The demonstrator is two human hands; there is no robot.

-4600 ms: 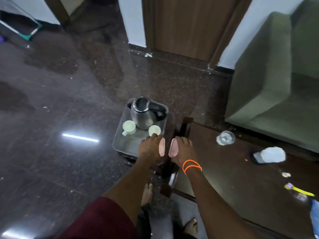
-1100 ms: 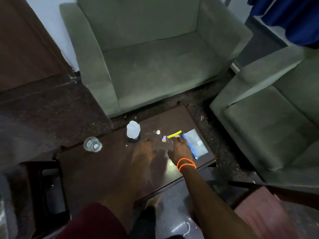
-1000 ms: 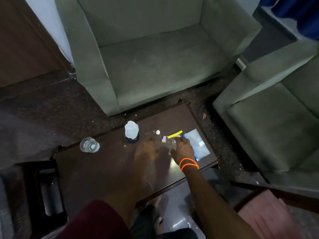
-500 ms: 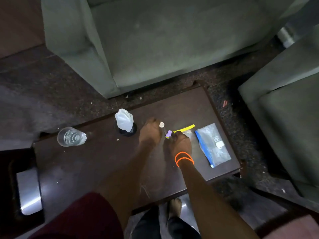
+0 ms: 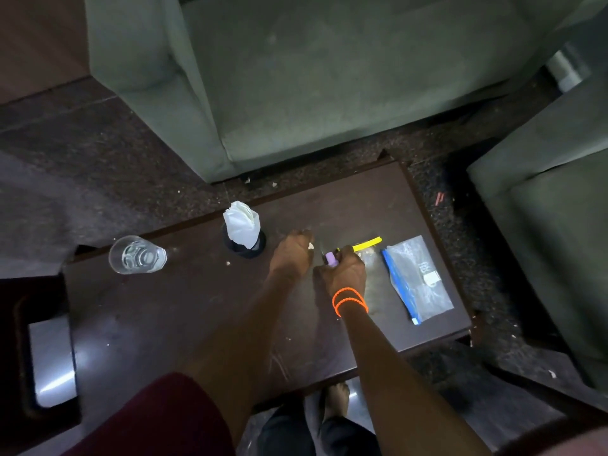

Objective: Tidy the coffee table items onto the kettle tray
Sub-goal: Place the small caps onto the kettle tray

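Head view of a dark wooden coffee table (image 5: 197, 324); both hands work near its centre. The right hand (image 5: 345, 274), wearing orange wrist bands (image 5: 349, 301), grasps a small lilac-capped object (image 5: 330, 258) between curled fingers, just beside a yellow-strip clear pouch (image 5: 367, 246) at its 1 o'clock. The left hand (image 5: 291, 255) pinches a small white item (image 5: 310, 245) at its fingertips. A blue-edged zip bag (image 5: 418, 278) lies flat at the table's 3 o'clock; a white tissue in a dark holder (image 5: 243, 228) stands at 11 o'clock of the left hand; a clear drinking glass (image 5: 136, 255) sits near the 9 o'clock edge. Green sofas (image 5: 329, 77) surround the table.
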